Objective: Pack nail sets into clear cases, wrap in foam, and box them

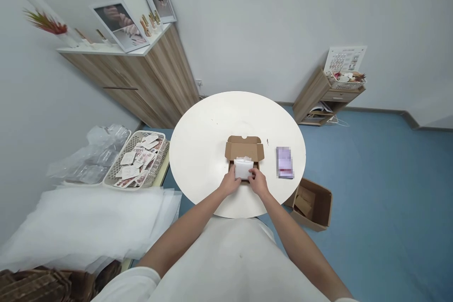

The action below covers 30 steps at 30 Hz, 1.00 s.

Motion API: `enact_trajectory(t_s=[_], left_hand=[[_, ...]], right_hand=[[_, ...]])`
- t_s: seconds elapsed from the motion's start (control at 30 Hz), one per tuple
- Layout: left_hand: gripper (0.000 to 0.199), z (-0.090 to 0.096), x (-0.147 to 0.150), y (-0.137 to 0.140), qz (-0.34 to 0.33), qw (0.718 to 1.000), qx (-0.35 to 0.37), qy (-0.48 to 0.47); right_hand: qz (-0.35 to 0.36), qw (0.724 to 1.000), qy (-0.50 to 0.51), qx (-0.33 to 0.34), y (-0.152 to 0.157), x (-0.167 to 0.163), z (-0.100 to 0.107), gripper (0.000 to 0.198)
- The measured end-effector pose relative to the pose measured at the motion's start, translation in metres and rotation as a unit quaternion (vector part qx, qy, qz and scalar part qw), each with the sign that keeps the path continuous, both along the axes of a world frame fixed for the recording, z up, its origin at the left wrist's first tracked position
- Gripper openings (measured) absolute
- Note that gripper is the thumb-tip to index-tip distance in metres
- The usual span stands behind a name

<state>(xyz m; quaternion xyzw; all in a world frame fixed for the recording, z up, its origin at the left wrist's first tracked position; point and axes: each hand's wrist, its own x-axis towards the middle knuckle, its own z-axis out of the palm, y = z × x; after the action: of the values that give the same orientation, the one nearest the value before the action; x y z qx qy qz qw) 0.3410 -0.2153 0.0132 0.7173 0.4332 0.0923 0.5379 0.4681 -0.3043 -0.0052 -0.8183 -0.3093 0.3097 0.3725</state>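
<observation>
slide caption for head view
Left hand and right hand hold a white packet at an open cardboard box on a round table.

Table [205, 125] is white. At table: box [244, 150] is brown; packet [243, 170] is milky white; stack [284, 158] is pale purple, dark red band, pixelated. Floor [371, 179] around table is blue. Right of table: carton [322, 205] is brown. Left of table: basket [161, 160] is off-white, latticed; sheets [92, 222] are translucent white. Behind table, left: cabinet [173, 71] shows grey-brown wood grain.
</observation>
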Motion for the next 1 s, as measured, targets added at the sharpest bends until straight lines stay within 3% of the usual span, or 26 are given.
enact_trajectory(t_s=[0.53,0.7,0.8,0.9,1.0], left_hand=[[0.065,-0.008,0.008,-0.007,-0.105,0.988,0.043,0.103],[0.066,-0.006,0.009,-0.008,-0.095,0.988,0.071,0.093],[0.061,0.0,0.003,-0.001,-0.066,0.992,0.103,0.032],[0.053,0.005,-0.004,0.017,0.013,0.992,0.123,-0.031],[0.049,0.008,-0.007,0.044,0.14,0.989,0.036,-0.037]], right_hand=[[0.137,0.98,-0.11,-0.098,-0.006,-0.005,0.003,0.038],[0.146,0.981,-0.107,-0.067,-0.006,-0.008,0.007,0.036],[0.12,0.986,-0.113,0.019,-0.007,0.003,0.013,0.04],[0.033,0.99,-0.107,0.087,-0.006,0.028,0.018,0.044],[-0.094,0.994,-0.003,0.055,-0.001,0.059,0.017,0.055]])
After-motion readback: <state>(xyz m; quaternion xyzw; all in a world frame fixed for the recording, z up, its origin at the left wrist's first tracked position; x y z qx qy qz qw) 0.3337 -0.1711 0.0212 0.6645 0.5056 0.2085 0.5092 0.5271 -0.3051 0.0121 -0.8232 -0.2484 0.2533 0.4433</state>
